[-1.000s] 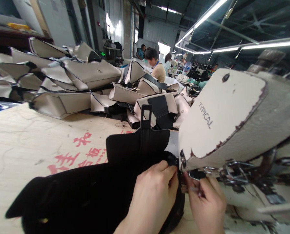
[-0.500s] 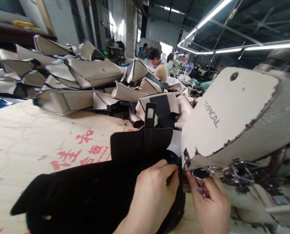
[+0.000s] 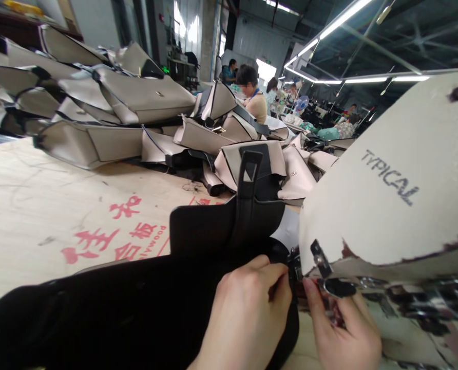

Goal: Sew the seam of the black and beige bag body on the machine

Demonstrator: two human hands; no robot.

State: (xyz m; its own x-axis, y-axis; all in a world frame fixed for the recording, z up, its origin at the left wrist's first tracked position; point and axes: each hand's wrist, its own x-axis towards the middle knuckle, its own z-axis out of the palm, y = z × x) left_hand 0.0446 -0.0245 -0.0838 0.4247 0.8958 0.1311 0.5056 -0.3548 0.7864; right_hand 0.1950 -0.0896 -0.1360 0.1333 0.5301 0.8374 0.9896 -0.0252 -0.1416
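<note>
The left hand (image 3: 248, 318) clenches the edge of a black leather handbag (image 3: 144, 293), which lies on the near part of the plywood counter (image 3: 59, 205). The right hand (image 3: 346, 329) pinches a small metal clasp (image 3: 295, 267) (its exact shape is hard to make out) beside a beige leather panel (image 3: 398, 190) at right. Far off, beige-and-black handbags (image 3: 144, 100) lie heaped, and a seated worker (image 3: 255, 108) sits beyond them.

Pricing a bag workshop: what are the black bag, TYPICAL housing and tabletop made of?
The matte black bag looks like real or imitation leather; the smooth surface can't settle which. The cream TYPICAL machine housing looks like painted metal, chipped along its edge. The pale tabletop looks like plywood, with grain and red print reading WOOD.
</note>
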